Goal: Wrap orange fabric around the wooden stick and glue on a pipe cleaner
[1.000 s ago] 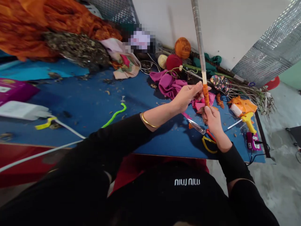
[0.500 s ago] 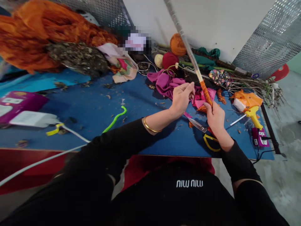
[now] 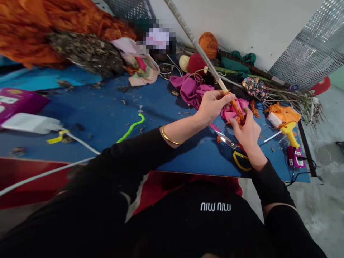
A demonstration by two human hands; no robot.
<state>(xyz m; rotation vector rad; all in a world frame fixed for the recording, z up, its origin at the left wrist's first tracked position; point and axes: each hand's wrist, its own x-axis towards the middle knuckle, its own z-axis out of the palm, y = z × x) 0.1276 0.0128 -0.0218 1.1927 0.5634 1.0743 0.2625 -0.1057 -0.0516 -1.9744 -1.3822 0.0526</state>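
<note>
A long stick point(image 3: 196, 43), silvery-grey with a pale lower end, slants down from the top of the head view. My left hand point(image 3: 213, 107) is closed on it near that lower end, thumb and fingers pinched together. Orange cloth or crepe paper point(image 3: 234, 104) is gathered around the end of the stick. My right hand point(image 3: 247, 130) grips the orange material lower down, with the thumb and fingers closing on it. Pink fabric point(image 3: 227, 114) lies just behind both hands. Scissors point(image 3: 225, 139) with yellow handles rest on the table below my right hand.
A yellow glue gun point(image 3: 289, 132) lies at the right beside an orange-and-white packet point(image 3: 283, 115). Purple cloth point(image 3: 190, 87), yarn balls point(image 3: 208, 44) and twigs point(image 3: 292, 95) line the back. A green pipe cleaner point(image 3: 131, 128) and a white cable point(image 3: 53, 175) are at the left.
My left hand has come to the stick's lower end and taken hold there. My right hand has opened somewhat and shifted its grip on the orange material. The stick leans further left.
</note>
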